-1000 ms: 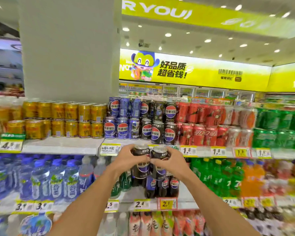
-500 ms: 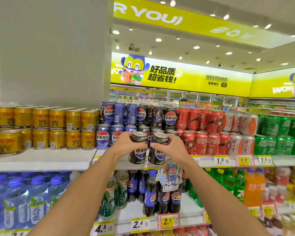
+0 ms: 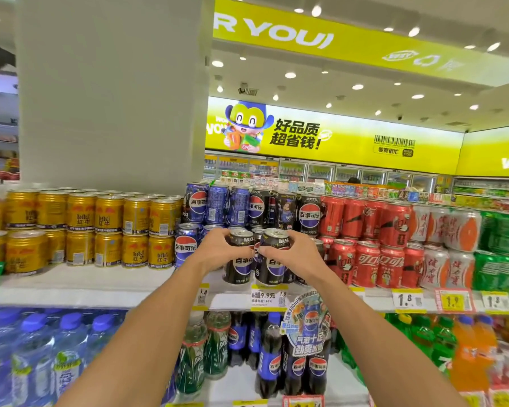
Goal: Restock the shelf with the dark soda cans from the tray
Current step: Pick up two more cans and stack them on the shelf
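Where the cans go (shelf): the top shelf (image 3: 86,284) is white, and a bare strip of its front shows left of the arms. Drinks stand in colour blocks, so each block sits above its own tag.
Gold cans: the gold cans (image 3: 109,230) fill the far left block, two tiers high.
Red cans: the red cans (image 3: 368,259) stand just right of the dark slot, also in two tiers.
Blue cans: the blue cans (image 3: 215,204) stand just left of the dark slot.
Dark stock: the dark stock (image 3: 309,214) forms an upper tier at the back. I judge the front of the slot takes the new cans.
Left hand: the left hand (image 3: 215,251) has its fingers curled round the upper body of the left can (image 3: 238,268).
Right hand: the right hand (image 3: 294,254) grips the right can (image 3: 272,271) the same way.
Held cans: both are upright, side by side, labels outward, at the front of the dark slot. I cannot tell whether their bases touch the shelf. The high grip probably leaves the bases free to land flat.
Price tag: the price tag (image 3: 266,298) hangs just below the pair.
Tray: not in view.
Next: probably setting down, then letting go without nudging the cans behind.
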